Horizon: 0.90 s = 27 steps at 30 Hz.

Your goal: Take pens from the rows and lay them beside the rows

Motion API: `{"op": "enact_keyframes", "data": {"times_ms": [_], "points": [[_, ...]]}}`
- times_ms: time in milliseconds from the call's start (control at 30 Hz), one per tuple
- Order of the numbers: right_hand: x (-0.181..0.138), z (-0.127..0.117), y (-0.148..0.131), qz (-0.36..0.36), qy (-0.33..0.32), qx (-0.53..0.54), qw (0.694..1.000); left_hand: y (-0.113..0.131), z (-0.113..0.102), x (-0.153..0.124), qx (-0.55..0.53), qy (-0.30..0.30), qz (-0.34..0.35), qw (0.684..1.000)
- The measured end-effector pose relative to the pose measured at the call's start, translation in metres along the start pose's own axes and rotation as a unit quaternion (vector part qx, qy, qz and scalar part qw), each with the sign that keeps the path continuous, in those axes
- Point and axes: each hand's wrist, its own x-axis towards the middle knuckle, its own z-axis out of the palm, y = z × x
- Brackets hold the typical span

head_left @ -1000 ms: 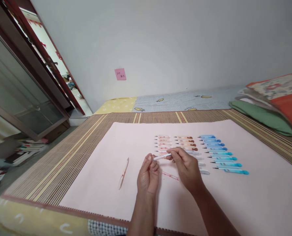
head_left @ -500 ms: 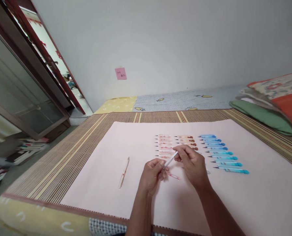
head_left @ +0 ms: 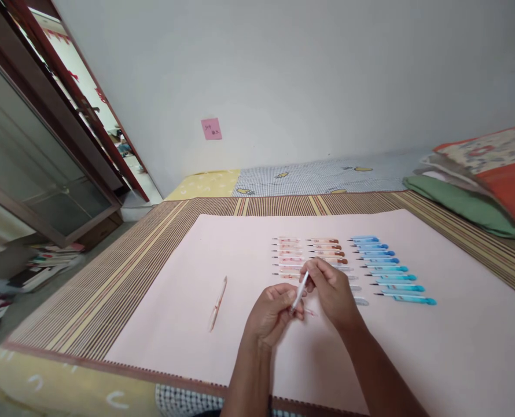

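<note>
A slim white pen is held between both hands over the pink sheet. My left hand pinches its lower end, and my right hand grips its upper end. Partly hidden behind my left fingers, a small clear pink piece lies on the sheet. To the left, a single pale pen with reddish marks lies apart. Beyond my hands are columns of pens with dark tips pointing left: pink ones, brown-ended ones and blue ones. Greyish ones are partly covered by my right hand.
The sheet lies on a striped mat over a bed. Folded green cloth and an orange patterned cushion are piled at the right. A pink note is on the wall behind. A glass-paned door stands at the left.
The white pen has turned steeper. My right hand has shifted slightly left, uncovering more of the greyish pens, and my left fingers cover more of the pink piece.
</note>
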Motion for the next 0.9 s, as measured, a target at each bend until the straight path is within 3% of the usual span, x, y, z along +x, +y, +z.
{"op": "enact_keyframes", "data": {"times_ms": [167,367,633,800,900], "points": [[-0.001,0.004,0.005,0.010,-0.009,0.038,0.999,0.001,0.000,-0.001,0.003,-0.004,0.011,1.000],[0.000,-0.004,0.002,-0.009,0.011,-0.004,1.000,0.008,0.000,-0.002,0.056,-0.018,0.004,0.998],[-0.002,0.000,-0.014,-0.015,-0.066,0.006,0.998,0.007,-0.009,-0.002,0.108,-0.040,0.064,0.991],[0.000,-0.002,-0.011,0.008,-0.045,0.041,0.998,0.019,-0.020,-0.007,0.143,-0.008,0.098,0.985],[0.001,-0.008,-0.004,0.032,-0.062,-0.040,0.997,0.029,-0.030,-0.012,0.162,0.040,0.122,0.979]]}}
